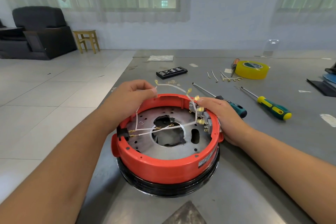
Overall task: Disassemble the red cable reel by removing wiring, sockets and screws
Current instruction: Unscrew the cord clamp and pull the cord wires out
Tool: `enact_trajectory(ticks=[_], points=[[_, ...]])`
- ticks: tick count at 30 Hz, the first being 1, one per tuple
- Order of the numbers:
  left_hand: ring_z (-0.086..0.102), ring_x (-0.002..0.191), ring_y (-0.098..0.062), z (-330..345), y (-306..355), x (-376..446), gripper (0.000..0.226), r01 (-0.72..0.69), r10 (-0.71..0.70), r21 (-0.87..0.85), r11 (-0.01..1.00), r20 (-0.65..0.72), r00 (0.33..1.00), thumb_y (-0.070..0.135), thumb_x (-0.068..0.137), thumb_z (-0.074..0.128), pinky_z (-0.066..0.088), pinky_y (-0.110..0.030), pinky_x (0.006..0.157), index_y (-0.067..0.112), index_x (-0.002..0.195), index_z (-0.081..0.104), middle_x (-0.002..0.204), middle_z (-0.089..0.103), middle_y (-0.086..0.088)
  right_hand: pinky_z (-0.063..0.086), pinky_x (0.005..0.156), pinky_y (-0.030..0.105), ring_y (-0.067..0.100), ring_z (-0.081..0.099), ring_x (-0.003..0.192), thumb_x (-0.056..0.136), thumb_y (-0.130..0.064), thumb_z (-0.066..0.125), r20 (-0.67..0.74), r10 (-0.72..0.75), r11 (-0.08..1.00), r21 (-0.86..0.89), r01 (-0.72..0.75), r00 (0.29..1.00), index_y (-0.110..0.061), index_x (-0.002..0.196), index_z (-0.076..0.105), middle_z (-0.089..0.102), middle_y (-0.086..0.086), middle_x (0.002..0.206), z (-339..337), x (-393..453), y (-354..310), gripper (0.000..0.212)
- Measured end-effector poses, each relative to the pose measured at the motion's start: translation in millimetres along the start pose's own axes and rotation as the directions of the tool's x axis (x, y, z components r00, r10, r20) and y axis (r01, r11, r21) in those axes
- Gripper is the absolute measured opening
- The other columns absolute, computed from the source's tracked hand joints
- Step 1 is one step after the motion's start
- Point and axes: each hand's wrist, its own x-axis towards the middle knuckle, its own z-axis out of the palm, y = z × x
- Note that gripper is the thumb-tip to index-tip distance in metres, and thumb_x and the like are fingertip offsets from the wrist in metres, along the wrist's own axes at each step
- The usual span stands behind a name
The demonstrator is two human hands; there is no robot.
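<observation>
Grey sheet metal forms the bench (236, 178), the largest surface I see, carrying everything below. Near its front edge, directly before me, sits the red cable reel (166, 164), lying flat with its cover off and black cable wound beneath the housing. Inside, a perforated metal plate (183, 149) with a central opening is exposed; grey socket blocks (207, 120) line the right inner wall.

My left hand (131, 94) is above the far rim, its grip pinched on a strand of the white wiring (172, 86), lifted clear of the housing. My right hand (221, 114) rests against the right outer wall, fingertips at a brass terminal (197, 98) by the sockets; I cannot tell whether that grip is closed on the terminal or merely steadying the reel.

Further off on the bench lie a roll of yellow tape (251, 70), a black bit case (171, 72), a yellow-green screwdriver (267, 104), a dark-handled screwdriver (234, 108) just behind my right hand, and a small row of loose wire pieces (225, 77).

Step in hand, as I judge it: wiring removal. Several leads appear attached, at the black fitting (123, 132) on the left and at the sockets. The next move calls for pulling each spade connector straight off its tab while the reel is braced, before sockets and screws.
</observation>
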Motion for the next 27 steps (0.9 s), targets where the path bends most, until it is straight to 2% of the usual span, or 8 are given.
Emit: enact_trajectory(ticks=[3,7,9,11,14,19,24,27], points=[[0.068,0.084,-0.032,0,0,-1,0.016,0.077,-0.088,-0.138,0.987,-0.078,0.993,0.025,0.096,0.075,0.055,-0.060,0.101,0.009,0.094,0.078,0.097,0.078,-0.012,0.051,0.050,0.020,0.011,0.060,0.049,0.094,-0.047,0.063,-0.005,-0.006,1.000,-0.005,0.006,1.000,-0.031,0.084,0.080,0.066,-0.002,0.060,0,-1,0,0.026],[0.063,0.077,-0.024,1,-3,1,0.018,0.110,-0.128,-0.119,0.987,-0.159,0.979,0.028,0.095,0.078,0.058,-0.053,0.094,0.010,0.094,0.078,0.092,0.075,-0.017,0.047,0.045,0.015,0.004,0.056,0.041,0.100,-0.044,0.059,0.035,0.000,1.000,0.012,0.000,0.999,-0.037,0.076,0.078,0.062,-0.009,0.053,-2,-2,2,0.031],[0.063,0.079,-0.022,1,-6,2,0.018,0.099,-0.119,-0.105,0.990,-0.197,0.973,0.030,0.096,0.077,0.059,-0.046,0.087,0.012,0.095,0.078,0.098,0.076,-0.015,0.054,0.051,0.019,0.007,0.064,0.050,0.101,-0.042,0.058,0.045,-0.011,0.999,0.032,0.010,0.999,-0.036,0.083,0.080,0.068,-0.003,0.060,-1,-3,0,0.029],[0.063,0.081,-0.021,1,-9,4,0.018,0.090,-0.113,-0.120,0.989,-0.204,0.972,0.029,0.097,0.076,0.056,-0.040,0.081,0.011,0.097,0.077,0.100,0.076,-0.014,0.063,0.074,0.031,0.021,0.075,0.081,0.099,-0.043,0.059,0.033,-0.022,0.999,0.035,0.021,0.999,-0.036,0.102,0.080,0.078,0.010,0.090,-1,-3,-1,0.022],[0.065,0.087,-0.024,-1,-13,6,0.012,0.114,-0.155,-0.253,0.961,-0.150,0.976,0.025,0.099,0.074,0.057,-0.050,0.095,0.013,0.096,0.075,0.107,0.079,-0.010,0.061,0.086,0.030,0.025,0.073,0.110,0.098,-0.041,0.062,0.042,-0.046,0.996,0.082,0.043,0.998,-0.033,0.126,0.071,0.076,0.005,0.119,-2,-2,-1,0.031],[0.064,0.094,-0.029,-6,-16,6,0.007,0.162,-0.204,-0.367,0.916,-0.078,0.976,0.028,0.097,0.076,0.051,-0.063,0.105,0.021,0.098,0.073,0.111,0.081,-0.003,0.056,0.099,0.035,0.020,0.070,0.117,0.102,-0.035,0.059,0.154,-0.014,1.000,0.024,0.010,0.988,-0.033,0.129,0.070,0.073,0.001,0.126,0,2,-16,0.029],[0.057,0.068,-0.020,-9,-20,7,0.014,0.164,-0.198,-0.383,0.909,-0.049,0.979,0.032,0.096,0.076,0.051,-0.038,0.066,0.022,0.107,0.074,0.111,0.081,0.000,0.049,0.105,0.034,0.012,0.069,0.116,0.097,-0.029,0.068,0.232,0.076,0.980,-0.199,-0.029,0.970,-0.037,0.120,0.074,0.075,-0.006,0.120,1,15,-36,0.025],[0.058,0.072,-0.022,-11,-22,8,0.018,0.176,-0.204,-0.387,0.905,-0.032,0.978,0.034,0.095,0.077,0.050,-0.036,0.064,0.024,0.109,0.074,0.111,0.081,0.003,0.047,0.104,0.028,0.004,0.069,0.110,0.094,-0.034,0.072,0.202,0.062,0.946,-0.325,0.007,0.977,-0.042,0.114,0.075,0.076,-0.013,0.113,7,22,-45,0.022]])
